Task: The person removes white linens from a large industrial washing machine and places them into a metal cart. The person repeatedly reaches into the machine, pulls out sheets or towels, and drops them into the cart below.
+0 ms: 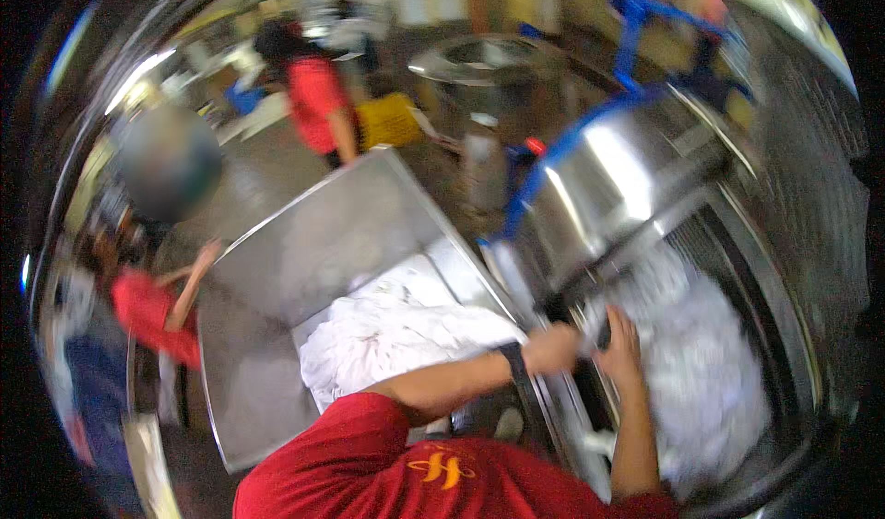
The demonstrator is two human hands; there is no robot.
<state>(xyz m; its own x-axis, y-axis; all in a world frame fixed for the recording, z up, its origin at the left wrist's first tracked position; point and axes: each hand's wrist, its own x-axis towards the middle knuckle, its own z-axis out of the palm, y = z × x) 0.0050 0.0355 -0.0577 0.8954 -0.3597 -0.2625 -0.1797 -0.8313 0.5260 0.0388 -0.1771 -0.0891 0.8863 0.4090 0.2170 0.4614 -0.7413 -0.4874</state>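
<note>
My left hand [553, 349], with a black band at the wrist, is curled and blurred near the rim between a metal cart and an open drum machine. A whitish blur lies just past its fingers, so whether it grips cloth is unclear. My right hand [622, 346] is at the drum opening, thumb and fingers apart, beside a heap of white linen [712, 381] inside the drum. More white linen [387, 332] is piled in the bottom of the metal cart [332, 222], left of my hands.
Beyond the cart's left wall a person in red [155, 311] holds up a forearm close to its edge. Another person in red [314, 97] stands farther off by a yellow crate [390, 119]. A round metal machine [498, 69] and a blue frame [629, 42] are behind.
</note>
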